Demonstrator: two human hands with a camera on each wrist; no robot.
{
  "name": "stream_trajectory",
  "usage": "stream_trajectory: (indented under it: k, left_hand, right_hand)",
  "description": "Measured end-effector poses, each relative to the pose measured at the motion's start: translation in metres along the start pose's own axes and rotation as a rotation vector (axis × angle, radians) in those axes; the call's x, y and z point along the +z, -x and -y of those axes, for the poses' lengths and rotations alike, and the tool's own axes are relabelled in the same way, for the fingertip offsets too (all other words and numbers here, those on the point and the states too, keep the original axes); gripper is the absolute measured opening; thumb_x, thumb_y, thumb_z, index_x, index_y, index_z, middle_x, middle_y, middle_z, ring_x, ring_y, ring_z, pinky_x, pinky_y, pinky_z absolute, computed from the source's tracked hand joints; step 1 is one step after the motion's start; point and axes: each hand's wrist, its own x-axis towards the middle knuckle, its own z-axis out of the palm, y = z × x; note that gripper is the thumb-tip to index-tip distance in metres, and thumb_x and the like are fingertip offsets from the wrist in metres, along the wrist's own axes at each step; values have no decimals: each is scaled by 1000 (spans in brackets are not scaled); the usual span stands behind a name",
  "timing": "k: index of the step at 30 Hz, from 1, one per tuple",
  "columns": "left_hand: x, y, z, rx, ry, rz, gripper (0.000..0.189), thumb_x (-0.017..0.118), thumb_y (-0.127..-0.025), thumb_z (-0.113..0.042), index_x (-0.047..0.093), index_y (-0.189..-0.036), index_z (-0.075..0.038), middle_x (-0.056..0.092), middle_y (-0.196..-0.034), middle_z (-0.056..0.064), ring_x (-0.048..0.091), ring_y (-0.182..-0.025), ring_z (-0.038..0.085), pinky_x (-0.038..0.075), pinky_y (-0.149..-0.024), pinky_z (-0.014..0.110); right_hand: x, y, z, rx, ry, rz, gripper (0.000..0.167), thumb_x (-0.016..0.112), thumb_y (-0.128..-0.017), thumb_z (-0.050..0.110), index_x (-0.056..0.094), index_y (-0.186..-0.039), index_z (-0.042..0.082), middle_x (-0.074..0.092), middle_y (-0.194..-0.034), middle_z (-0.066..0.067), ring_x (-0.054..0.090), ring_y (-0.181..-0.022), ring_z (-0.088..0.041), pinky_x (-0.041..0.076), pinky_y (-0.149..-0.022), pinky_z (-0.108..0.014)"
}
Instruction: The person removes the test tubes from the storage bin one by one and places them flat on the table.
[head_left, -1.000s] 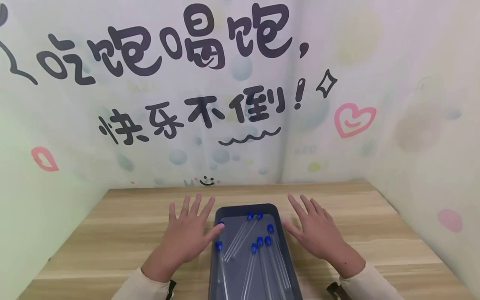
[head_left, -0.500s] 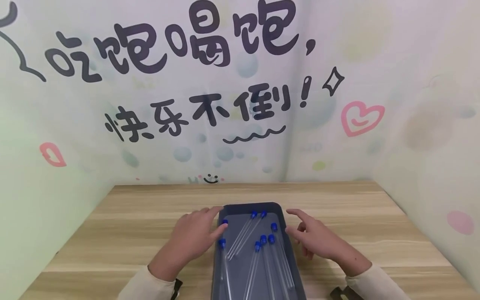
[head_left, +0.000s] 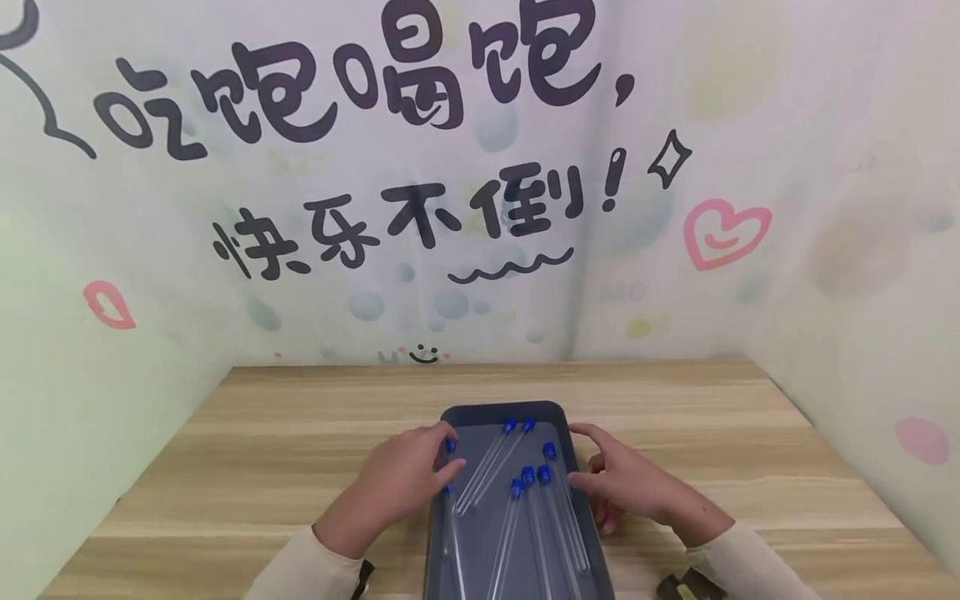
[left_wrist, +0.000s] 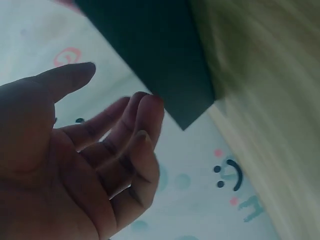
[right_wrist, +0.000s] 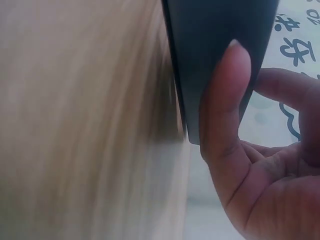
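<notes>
A dark grey tray (head_left: pixel 504 412) holds several clear test tubes (head_left: pixel 504 542) with blue caps, lying at various slants. Over the left rim, my left hand (head_left: pixel 401 475) has its thumb above the tray's inside and its index finger beside a blue cap (head_left: pixel 451 446). In the left wrist view, the fingers of this hand are loosely bent at the tray's edge, with the thumb apart and nothing pinched. At the opposite side, my right hand (head_left: pixel 637 479) has a finger against the outer wall (right_wrist: pixel 215 50) and the thumb by the rim. Its other fingers curl below.
The tray lies on a wood-grain table (head_left: pixel 300 417). Behind it hangs a white backdrop (head_left: pixel 337 325) with dark lettering and coloured spots, and pale walls stand at both sides. Dark wrist straps (head_left: pixel 686 586) show at the sleeves.
Both hands came from spread fingers to bent ones and moved in on the tray's sides. The left thumb and index finger now reach over the rim. The tubes keep their places.
</notes>
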Motion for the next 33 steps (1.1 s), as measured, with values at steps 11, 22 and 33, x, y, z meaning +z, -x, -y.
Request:
stream_trajectory:
  k: [11, 22, 33]
  left_hand:
    - [10, -5, 19, -33, 197, 64, 68, 65, -97, -18, 31, -154, -2, 50, -63, -5, 47, -52, 11, 40, -49, 25]
    - [17, -28, 37, -88, 524, 261, 77, 52, -97, -10, 8, -160, -4, 61, -59, 7, 60, -45, 17, 52, -43, 31]
    - [16, -31, 41, -181, 677, 411, 72, 42, -105, -16, -2, -162, -20, 65, -65, 21, 64, -49, 23, 57, -45, 39]
  right_hand:
    - [0, -2, 1, -22, -11, 26, 81, 64, -97, 15, 12, -159, 11, 62, -80, -13, 62, -50, -20, 59, -49, -46]
    - [-7, 0, 16, -41, 131, -81, 74, 65, -96, 16, 24, -156, 5, 63, -90, -16, 64, -54, -24, 59, -50, -43]
    - [9, -9, 69, -110, 179, -76, 47, 63, -98, 22, 50, -141, 9, 65, -94, -18, 65, -63, -23, 60, -55, -40]
